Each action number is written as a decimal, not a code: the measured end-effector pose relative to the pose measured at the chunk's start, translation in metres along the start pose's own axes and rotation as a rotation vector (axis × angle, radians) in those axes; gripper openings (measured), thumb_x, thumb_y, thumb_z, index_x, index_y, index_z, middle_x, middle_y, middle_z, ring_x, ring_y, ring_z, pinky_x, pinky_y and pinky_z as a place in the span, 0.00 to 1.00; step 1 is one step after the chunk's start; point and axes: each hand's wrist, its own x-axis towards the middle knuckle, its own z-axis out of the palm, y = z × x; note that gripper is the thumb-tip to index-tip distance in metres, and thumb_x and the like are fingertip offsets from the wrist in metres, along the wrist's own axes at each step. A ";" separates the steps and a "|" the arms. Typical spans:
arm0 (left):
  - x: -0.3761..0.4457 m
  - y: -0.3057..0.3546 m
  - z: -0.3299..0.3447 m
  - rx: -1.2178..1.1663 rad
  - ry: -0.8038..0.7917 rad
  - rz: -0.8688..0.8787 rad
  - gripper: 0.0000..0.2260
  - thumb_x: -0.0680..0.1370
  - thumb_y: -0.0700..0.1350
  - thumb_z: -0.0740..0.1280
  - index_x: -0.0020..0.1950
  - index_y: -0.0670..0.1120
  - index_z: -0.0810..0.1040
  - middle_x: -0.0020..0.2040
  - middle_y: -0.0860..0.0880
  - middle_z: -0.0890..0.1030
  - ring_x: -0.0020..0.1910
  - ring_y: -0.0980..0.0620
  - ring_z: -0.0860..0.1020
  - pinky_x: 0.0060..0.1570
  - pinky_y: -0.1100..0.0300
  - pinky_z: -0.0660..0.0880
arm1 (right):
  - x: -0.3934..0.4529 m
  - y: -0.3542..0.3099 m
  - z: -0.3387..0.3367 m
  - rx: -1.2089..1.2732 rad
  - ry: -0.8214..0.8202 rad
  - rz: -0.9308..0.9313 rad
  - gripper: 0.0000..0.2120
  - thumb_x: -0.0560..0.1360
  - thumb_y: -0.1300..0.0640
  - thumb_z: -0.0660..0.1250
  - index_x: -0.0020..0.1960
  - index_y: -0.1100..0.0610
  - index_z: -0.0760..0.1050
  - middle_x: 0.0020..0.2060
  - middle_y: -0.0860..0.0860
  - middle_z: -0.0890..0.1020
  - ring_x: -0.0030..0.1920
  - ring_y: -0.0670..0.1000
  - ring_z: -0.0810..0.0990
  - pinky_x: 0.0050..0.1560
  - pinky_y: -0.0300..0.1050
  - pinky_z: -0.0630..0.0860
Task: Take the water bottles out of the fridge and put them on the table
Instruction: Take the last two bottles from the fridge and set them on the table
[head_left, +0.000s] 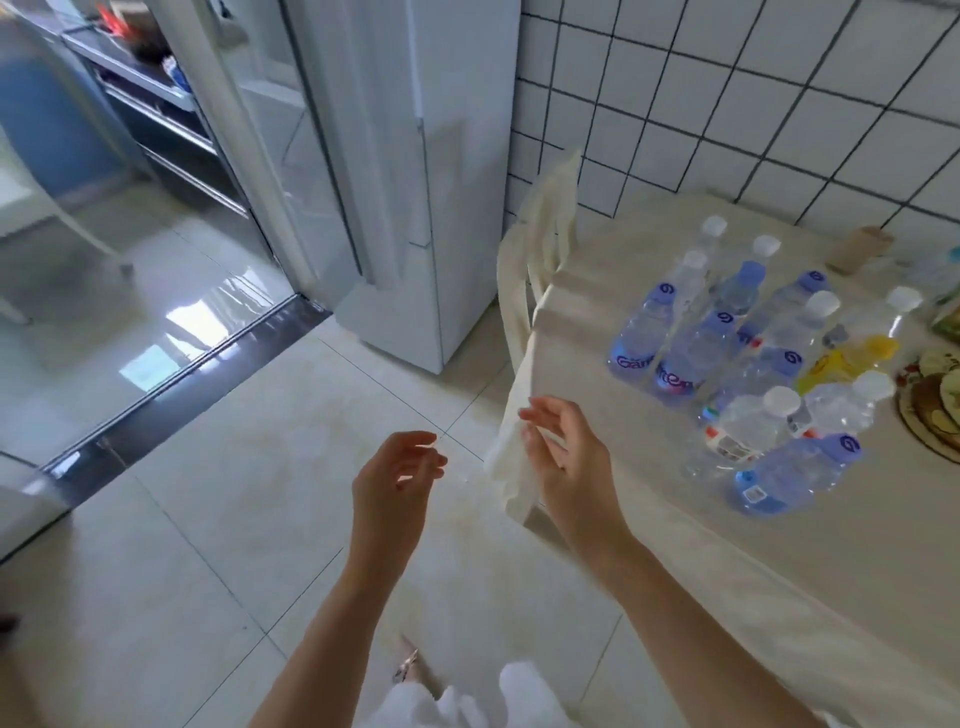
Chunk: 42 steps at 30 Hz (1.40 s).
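Note:
Several water bottles (727, 353) stand grouped on the table (857, 561) at the right, some blue-tinted with blue caps, some clear with white caps. The white fridge (441, 182) stands with its door shut at the upper middle, beside the tiled wall. My left hand (395, 483) hovers above the floor, fingers loosely apart and holding nothing. My right hand (566, 457) is at the table's near left corner, fingers apart and empty, in front of the hanging cream tablecloth.
A cream chair back (550, 228) stands between fridge and table. A yellow-labelled bottle (852, 358), a patterned plate (930, 400) and a brown cup (857, 249) sit at the table's far side. A sliding glass door (130, 234) with a dark floor track is at left.

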 end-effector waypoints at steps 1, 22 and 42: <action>0.011 -0.001 -0.011 0.004 0.011 0.009 0.09 0.77 0.33 0.65 0.50 0.46 0.80 0.39 0.49 0.84 0.38 0.53 0.84 0.44 0.58 0.81 | 0.009 -0.009 0.012 0.007 -0.003 -0.015 0.10 0.79 0.58 0.62 0.59 0.50 0.72 0.53 0.43 0.80 0.57 0.39 0.78 0.63 0.40 0.73; 0.230 0.047 -0.053 0.083 0.080 0.326 0.22 0.76 0.43 0.70 0.70 0.49 0.69 0.61 0.58 0.74 0.57 0.57 0.76 0.53 0.67 0.74 | 0.236 -0.118 0.133 -0.081 0.092 -0.352 0.27 0.78 0.45 0.61 0.73 0.52 0.60 0.68 0.52 0.72 0.64 0.52 0.75 0.59 0.54 0.78; 0.316 0.020 -0.093 -0.037 0.199 0.335 0.34 0.70 0.51 0.75 0.73 0.50 0.67 0.67 0.60 0.73 0.63 0.62 0.74 0.56 0.74 0.71 | 0.300 -0.142 0.232 -0.033 0.060 -0.718 0.31 0.75 0.42 0.65 0.72 0.44 0.53 0.68 0.49 0.61 0.69 0.52 0.66 0.60 0.57 0.77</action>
